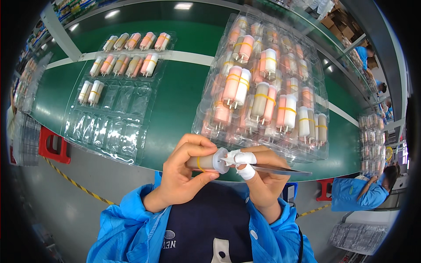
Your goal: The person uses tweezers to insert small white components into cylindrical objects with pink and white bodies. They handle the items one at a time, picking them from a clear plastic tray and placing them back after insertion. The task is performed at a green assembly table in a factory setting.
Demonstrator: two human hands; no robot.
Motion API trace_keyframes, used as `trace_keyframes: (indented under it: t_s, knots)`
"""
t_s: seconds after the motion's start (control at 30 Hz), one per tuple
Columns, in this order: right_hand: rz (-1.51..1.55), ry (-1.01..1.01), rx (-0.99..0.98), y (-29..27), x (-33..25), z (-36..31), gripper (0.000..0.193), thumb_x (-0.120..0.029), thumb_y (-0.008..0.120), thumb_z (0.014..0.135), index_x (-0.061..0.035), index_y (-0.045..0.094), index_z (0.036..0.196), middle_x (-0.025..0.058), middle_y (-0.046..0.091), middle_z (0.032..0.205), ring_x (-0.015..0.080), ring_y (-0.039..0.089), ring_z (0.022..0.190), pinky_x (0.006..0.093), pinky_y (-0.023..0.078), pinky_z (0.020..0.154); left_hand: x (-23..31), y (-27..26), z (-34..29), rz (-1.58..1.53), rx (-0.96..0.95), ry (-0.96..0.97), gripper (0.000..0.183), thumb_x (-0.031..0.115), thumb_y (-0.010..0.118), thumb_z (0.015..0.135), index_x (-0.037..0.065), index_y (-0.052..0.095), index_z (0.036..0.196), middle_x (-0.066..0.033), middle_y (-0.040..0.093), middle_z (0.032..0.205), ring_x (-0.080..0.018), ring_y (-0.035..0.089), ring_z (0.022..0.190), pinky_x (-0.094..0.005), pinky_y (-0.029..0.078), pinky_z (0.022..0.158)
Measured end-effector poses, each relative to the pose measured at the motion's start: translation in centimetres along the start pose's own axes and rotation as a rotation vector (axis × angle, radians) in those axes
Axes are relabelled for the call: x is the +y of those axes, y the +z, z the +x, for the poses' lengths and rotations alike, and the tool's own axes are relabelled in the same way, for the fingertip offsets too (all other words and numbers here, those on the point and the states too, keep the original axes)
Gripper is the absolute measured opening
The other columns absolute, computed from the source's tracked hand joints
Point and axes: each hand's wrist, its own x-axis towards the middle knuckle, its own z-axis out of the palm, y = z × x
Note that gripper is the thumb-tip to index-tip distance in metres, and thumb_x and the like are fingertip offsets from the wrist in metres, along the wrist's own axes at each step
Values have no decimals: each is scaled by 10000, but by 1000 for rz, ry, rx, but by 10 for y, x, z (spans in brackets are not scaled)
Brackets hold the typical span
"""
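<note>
My left hand [182,173] is closed around a banded pair of cylinders [201,164], one grey and one pinkish, held on its side. A translucent cap on its end faces my right hand. White tape wraps the finger and thumb tips of my right hand [263,173], which pinch a slim metal tool [280,169] that looks like tweezers. Its back end sticks out to the right; its tips, by the cap, are hidden by the taped fingers. Just beyond my hands, stacked clear trays [285,151] hold many similar banded cylinders [237,87] with metal prongs.
On the green bench [175,96], a clear blister tray [105,140] at the left has several banded cylinders in its far rows and bare pockets nearer me. A red stool [55,147] stands at lower left. Another person [362,193] in blue works at the right, near more stacked trays [370,144].
</note>
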Motion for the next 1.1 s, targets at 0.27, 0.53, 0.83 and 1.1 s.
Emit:
trace_keyframes:
  t_s: [0.27, 0.53, 0.83, 1.1]
  knots:
    - [-184, -107, -137, -1, -9, 11, 166, 44, 686, 745, 34, 676, 911, 174, 688, 866, 239, 690, 761, 295, 546, 654, 5, 0, 0, 123, 11, 68, 397, -62, 686, 779, -36, 546, 1149, -155, 458, 1187, -200, 551, 1077, -284, 538, 873]
    - [-211, -56, -198, -1, -12, 15, 171, 42, 692, 740, 39, 674, 910, 184, 682, 870, 238, 683, 768, 292, 535, 665, 0, -2, -4, 140, 32, 59, 391, -60, 686, 782, -35, 536, 1143, -155, 456, 1193, -204, 563, 1067, -289, 540, 875]
    - [11, -14, 8, -1, -2, 4, 196, 12, 717, 764, 21, 686, 957, 160, 689, 918, 204, 669, 833, 292, 529, 727, -1, -7, -2, -175, -7, -19, 434, -27, 713, 780, -18, 512, 1165, -147, 447, 1207, -192, 533, 1093, -282, 526, 874]
    - [-92, -17, -67, -2, -4, 6, 196, 10, 719, 757, 23, 687, 951, 168, 695, 910, 229, 680, 831, 299, 534, 725, -5, -8, -4, -148, -24, 12, 426, -34, 712, 779, -18, 522, 1160, -150, 446, 1206, -189, 526, 1093, -284, 521, 868]
